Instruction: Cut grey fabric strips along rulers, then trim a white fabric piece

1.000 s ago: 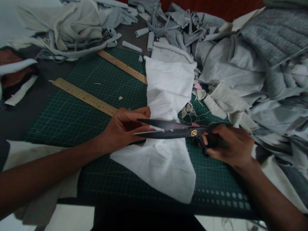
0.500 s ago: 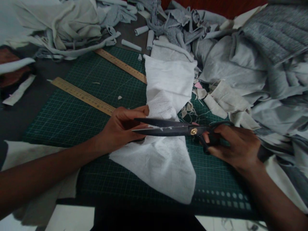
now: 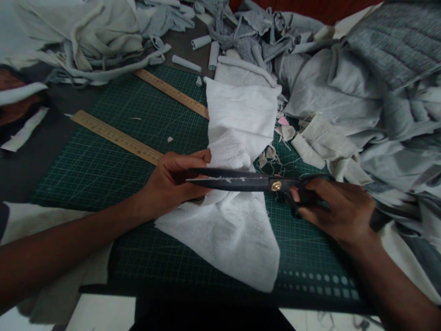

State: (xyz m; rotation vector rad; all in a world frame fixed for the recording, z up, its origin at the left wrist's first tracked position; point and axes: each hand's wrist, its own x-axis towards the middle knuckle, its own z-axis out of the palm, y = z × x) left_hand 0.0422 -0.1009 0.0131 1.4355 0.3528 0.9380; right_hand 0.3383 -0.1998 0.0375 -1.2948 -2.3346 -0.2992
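White fabric [image 3: 241,243] lies over the green cutting mat [image 3: 131,243], bunched at its middle. My left hand [image 3: 175,179] is closed on a pinched part of this fabric, at its left side. In my right hand [image 3: 341,207] are black scissors [image 3: 253,183], fingers through the handles. The blades point left across the fabric, nearly closed, with white lint on them. Their tips lie by my left fingers. Whether the blades are cutting the cloth or only lying over it, I cannot tell.
Two wooden rulers [image 3: 117,137] lie on the mat's left side. Grey fabric [image 3: 334,92] is heaped at the right, and beige cloth [image 3: 103,41] at the far left. Small scraps and loose threads [image 3: 272,156] lie right of the white fabric. Rolled grey pieces [image 3: 213,55] lie behind.
The scissor blades have drawn closer together and sit slightly higher and further left. The left hand keeps its hold on the fabric. The whole view has shifted a little.
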